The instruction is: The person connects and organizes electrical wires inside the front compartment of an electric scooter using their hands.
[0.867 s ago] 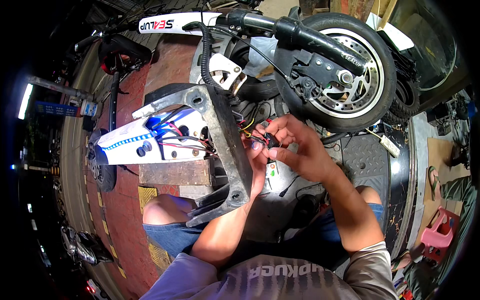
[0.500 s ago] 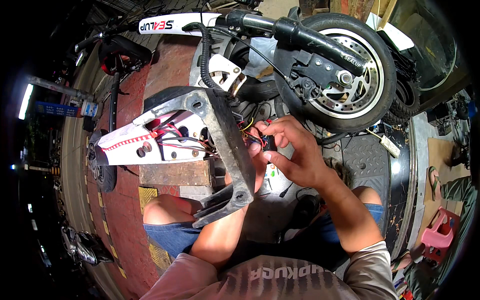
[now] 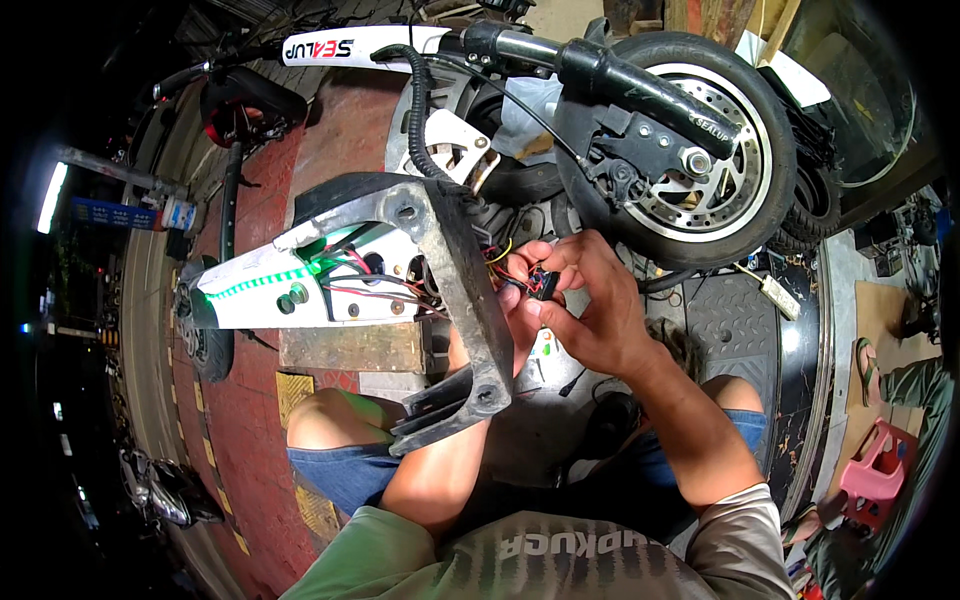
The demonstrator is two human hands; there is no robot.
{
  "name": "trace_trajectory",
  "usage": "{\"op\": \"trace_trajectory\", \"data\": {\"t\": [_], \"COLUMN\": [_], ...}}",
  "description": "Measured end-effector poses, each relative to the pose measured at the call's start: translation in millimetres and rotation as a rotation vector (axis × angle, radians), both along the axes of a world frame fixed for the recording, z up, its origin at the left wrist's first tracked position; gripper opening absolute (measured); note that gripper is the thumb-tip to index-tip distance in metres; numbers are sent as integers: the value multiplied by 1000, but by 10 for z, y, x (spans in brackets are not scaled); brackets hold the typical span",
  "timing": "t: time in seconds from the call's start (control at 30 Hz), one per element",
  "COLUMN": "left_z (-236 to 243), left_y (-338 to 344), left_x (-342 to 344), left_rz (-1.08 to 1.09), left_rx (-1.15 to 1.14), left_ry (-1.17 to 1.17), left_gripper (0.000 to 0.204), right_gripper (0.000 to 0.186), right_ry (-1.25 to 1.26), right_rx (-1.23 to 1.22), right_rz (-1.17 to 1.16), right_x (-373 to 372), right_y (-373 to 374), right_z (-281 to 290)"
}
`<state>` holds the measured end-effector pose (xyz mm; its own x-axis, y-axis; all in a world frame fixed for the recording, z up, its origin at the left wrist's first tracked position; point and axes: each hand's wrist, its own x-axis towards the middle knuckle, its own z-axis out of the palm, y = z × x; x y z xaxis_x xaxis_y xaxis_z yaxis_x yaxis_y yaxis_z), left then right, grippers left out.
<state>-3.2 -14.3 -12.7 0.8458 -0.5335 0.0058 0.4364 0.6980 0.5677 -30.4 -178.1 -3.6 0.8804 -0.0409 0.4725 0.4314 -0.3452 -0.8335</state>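
Observation:
A small black block-shaped part with thin coloured wires (image 3: pixel 543 285), perhaps a connector, is held between both hands. My right hand (image 3: pixel 597 310) pinches it from the right with thumb and fingers. My left hand (image 3: pixel 516 312) grips its wire side, with the palm and wrist partly hidden behind the black scooter end frame (image 3: pixel 468 300). Yellow and red wires (image 3: pixel 497 252) run from the part toward that frame. Left of the frame lies the white scooter deck (image 3: pixel 250 305), with red and black wires (image 3: pixel 375 288) coming out and its light strip (image 3: pixel 260 284) glowing green.
A scooter front wheel (image 3: pixel 690 160) with a disc brake lies beyond my hands, joined to a white stem (image 3: pixel 360 47). A wooden block (image 3: pixel 350 347) supports the deck. At right are a ridged mat (image 3: pixel 735 320), a pink stool (image 3: pixel 880 460) and another person's leg (image 3: pixel 920 400).
The light strip on the deck has turned from red to green. My fingers have shifted slightly on the black part, which shows a little more. The view has moved a touch.

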Motion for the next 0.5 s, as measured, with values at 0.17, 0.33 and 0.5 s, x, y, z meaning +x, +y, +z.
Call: {"op": "trace_trajectory", "data": {"t": [0.17, 0.33, 0.5], "left_z": [-185, -175, -193], "left_y": [37, -12, -17], "left_x": [53, 37, 52], "left_rz": [-28, 9, 50], "left_rx": [23, 34, 15], "left_ry": [12, -75, -23], "left_gripper": [36, 31, 29], "right_gripper": [38, 41, 40], "right_ry": [-16, 9, -45], "right_rx": [-16, -8, -20], "right_rz": [-5, -23, 7], "right_x": [-4, -13, 7], "right_y": [31, 23, -1], "right_z": [-19, 4, -6]}}
